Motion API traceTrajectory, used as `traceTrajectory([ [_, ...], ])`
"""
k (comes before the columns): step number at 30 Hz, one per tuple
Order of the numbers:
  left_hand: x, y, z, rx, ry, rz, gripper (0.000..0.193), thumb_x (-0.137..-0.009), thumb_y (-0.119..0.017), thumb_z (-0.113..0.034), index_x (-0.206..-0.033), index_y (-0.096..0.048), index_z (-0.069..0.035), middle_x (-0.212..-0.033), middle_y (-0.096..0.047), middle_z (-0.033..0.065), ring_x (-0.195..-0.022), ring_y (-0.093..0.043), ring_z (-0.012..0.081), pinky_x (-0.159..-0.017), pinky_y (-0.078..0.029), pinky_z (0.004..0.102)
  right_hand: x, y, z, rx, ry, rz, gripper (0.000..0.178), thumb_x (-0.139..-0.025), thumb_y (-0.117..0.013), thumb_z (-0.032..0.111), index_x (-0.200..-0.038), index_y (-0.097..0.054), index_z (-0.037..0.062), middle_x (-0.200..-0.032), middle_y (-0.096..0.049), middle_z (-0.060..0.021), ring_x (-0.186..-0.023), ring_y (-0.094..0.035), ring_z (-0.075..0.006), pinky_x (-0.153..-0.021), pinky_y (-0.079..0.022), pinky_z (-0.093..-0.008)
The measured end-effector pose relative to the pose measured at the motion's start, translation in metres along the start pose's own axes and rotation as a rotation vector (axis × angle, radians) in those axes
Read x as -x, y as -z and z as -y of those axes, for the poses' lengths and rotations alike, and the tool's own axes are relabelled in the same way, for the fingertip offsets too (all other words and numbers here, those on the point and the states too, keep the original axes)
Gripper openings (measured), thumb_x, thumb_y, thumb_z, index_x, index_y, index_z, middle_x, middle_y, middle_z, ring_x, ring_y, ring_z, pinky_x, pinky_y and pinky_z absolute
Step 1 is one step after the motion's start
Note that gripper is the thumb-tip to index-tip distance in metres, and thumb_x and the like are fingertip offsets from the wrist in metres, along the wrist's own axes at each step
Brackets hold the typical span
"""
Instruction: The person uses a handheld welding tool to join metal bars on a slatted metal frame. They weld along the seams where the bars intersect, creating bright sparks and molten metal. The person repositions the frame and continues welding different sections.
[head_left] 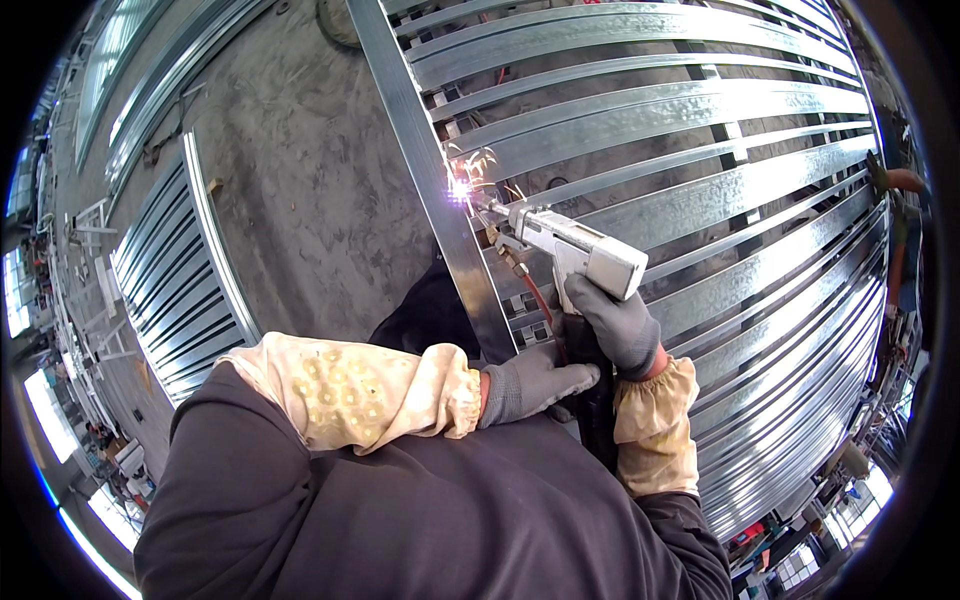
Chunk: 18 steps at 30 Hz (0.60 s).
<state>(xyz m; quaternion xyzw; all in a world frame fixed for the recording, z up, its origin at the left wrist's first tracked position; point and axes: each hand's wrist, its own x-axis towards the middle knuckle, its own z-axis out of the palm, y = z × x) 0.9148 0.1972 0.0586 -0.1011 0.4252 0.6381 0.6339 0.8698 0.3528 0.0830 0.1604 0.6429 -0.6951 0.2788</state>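
My right hand (618, 325), in a grey glove, is wrapped round the grip of a silver-white handheld welding gun (575, 245). The gun's nozzle points to the upper left, at the metal frame's side rail (440, 190). Bright sparks (460, 188) burst where the tip meets the rail beside a slat end. Below the grip, my grey-gloved left hand (535, 385) closes on the gun's thick black cable (597, 410); some of its fingers are hidden. A thin red hose (537, 297) runs from the nozzle's brass fitting down toward my hands.
Long galvanized slats (640, 120) of the frame stretch away to the right. A second slatted panel (185, 270) lies at the left on the grey floor (290, 150), with more metal lengths (170, 95) at the far left. An orange-brown object (905, 181) is by the right edge.
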Motion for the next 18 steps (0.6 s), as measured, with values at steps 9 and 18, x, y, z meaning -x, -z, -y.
traceTrajectory([
  [9,0.0,0.006,-0.031,-0.059,-0.123,-0.054,0.037,-0.097,-0.062,-0.033,-0.118,-0.059,-0.003,-0.092,-0.061,-0.0002,-0.076,-0.055,0.0085,-0.07,-0.048,0.0255,-0.026,0.012,0.003,-0.05,0.082,-0.03,0.027,-0.1,-0.054,0.019,-0.11,-0.064,-0.0036,-0.083,-0.068,-0.0075,-0.066,-0.064,-0.0142,-0.06,-0.052,-0.0272],
  [18,-0.016,0.026,-0.044,0.008,-0.172,-0.184,0.031,-0.096,-0.064,-0.035,-0.103,-0.061,-0.005,-0.077,-0.053,-0.0036,-0.067,-0.043,0.0061,-0.059,-0.037,0.0253,-0.073,0.014,0.002,-0.106,-0.004,0.001,0.024,-0.098,-0.061,0.018,-0.111,-0.065,-0.0009,-0.091,-0.066,-0.0022,-0.08,-0.06,-0.0097,-0.071,-0.05,-0.0264],
])
